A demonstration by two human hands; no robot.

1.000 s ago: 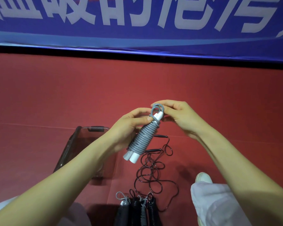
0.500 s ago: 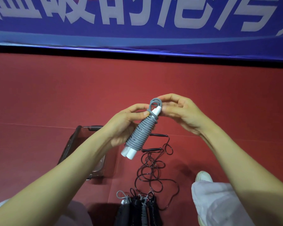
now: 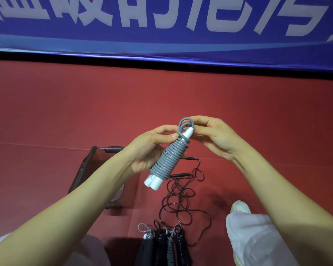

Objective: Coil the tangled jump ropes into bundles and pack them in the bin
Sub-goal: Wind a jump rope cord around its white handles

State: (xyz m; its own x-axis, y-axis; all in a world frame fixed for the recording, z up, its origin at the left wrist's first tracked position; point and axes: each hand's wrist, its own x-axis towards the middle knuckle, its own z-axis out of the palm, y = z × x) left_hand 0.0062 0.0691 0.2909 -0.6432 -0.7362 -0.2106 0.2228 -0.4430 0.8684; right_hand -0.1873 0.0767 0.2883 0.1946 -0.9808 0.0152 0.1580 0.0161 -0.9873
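Above the red floor mat, between the person's two raised hands, sits the grey jump rope — wound in tight turns round its two white handles to form one compact bundle. The bundle is tilted: handle butts point down and toward the person's left, the upper end toward the right hand.

Left hand: fingers curled behind the coil, thumb laid across the top turns, gripping the upper half of the bundle. Right hand: thumb and forefinger closed narrowly on the upper end, where a small end loop of grey cord stands up beside a white handle tip. Whether the pinch is on the loop or on the tip cannot be determined.

On the mat below the hands lies a black jump rope, uncoiled and tangled, with its thin black handles at the far end of the tangle. Beside the tangle, on the person's left, stands the bin — clear-sided with a dark rim, partly hidden by the left forearm; its contents cannot be seen. At the lower edge of the view a row of coiled bundles, mostly black, lies side by side on the mat, outside the bin.

A white shoe and a pale trouser leg rest to the right of the tangle. A blue banner with large pale characters runs along the far edge.
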